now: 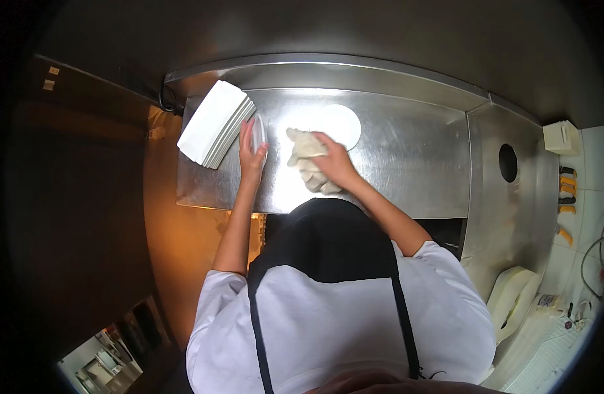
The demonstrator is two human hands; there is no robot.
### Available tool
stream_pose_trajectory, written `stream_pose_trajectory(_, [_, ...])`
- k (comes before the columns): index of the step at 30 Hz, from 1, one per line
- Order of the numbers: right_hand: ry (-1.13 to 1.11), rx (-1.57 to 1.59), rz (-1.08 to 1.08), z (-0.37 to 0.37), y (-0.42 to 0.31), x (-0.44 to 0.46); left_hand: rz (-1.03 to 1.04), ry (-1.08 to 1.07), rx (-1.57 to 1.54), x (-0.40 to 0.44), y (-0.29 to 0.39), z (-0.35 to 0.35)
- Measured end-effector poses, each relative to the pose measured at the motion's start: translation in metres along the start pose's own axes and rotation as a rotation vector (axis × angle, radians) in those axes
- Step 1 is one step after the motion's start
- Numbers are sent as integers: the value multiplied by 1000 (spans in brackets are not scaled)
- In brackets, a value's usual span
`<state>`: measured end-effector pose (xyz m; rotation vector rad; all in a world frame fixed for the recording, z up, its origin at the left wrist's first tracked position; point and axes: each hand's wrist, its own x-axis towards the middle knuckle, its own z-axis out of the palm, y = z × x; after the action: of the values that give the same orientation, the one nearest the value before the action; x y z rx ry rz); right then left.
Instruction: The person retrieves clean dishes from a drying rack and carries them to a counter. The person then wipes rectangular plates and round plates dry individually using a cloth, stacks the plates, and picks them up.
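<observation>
My left hand [251, 156] grips a small white plate [259, 133], tilted up so that it shows nearly edge-on. Just left of that hand is a stack of white rectangular plates [213, 125], several deep. In my right hand [337, 163] is a crumpled beige cloth [306, 150], bunched under the fingers and apart from the tilted plate. Behind the cloth, a white round plate [345, 125] lies flat on the steel counter [413, 154], washed out by glare.
A raised metal ledge [328, 60] runs along the counter's back. To the right, another steel surface has a dark round hole [507, 163]. Several yellow- and black-handled tools [567, 187] hang on the tiled wall near a white box [561, 137]. A pale container [514, 299] stands at lower right.
</observation>
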<state>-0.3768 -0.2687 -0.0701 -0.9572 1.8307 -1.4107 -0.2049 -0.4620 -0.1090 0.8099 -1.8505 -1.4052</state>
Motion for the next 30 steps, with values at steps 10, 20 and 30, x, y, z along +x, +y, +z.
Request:
stream_pose_trajectory(10, [362, -510, -108, -73, 14, 48, 209, -344, 1008, -11, 7, 7])
stream_pose_trajectory(20, [132, -924, -354, -48, 60, 57, 295, -382, 899, -7, 22, 78])
stream_pose_trajectory(30, [-55, -673, -272, -34, 54, 42, 313, -303, 723, 3, -8, 126])
